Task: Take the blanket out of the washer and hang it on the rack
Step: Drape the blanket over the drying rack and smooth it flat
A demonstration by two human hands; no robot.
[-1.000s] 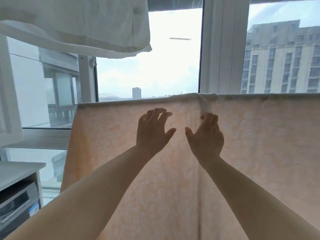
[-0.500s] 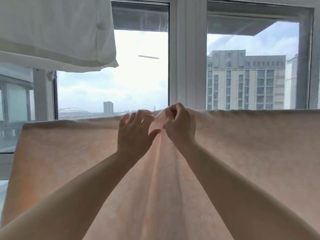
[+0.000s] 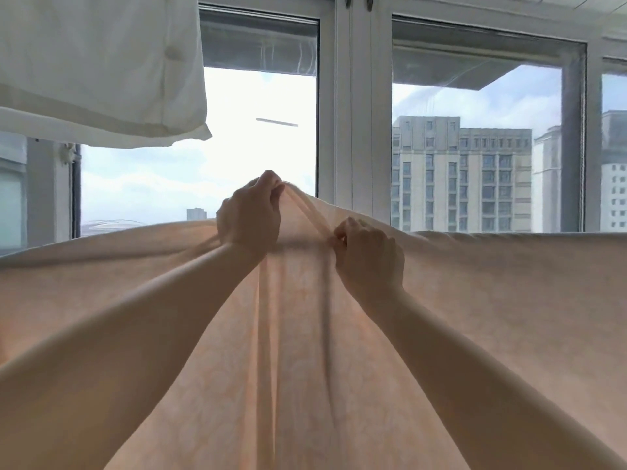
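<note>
Blanket [image 3: 475, 300] fabric is draped across the middle of the frame, its support hidden beneath it. A raised fold at centre is pinched by the left hand [image 3: 249, 220]; the right hand [image 3: 368, 257] is clenched on cloth just beside it. Even tension should be applied so the bunched pleats are spread flat.

We have a single view, from a wide-angle camera worn on the head. It faces forward toward the window [image 3: 353, 106], close behind both outstretched forearms, with the draped blanket [image 3: 492, 300] filling the lower frame.
</note>
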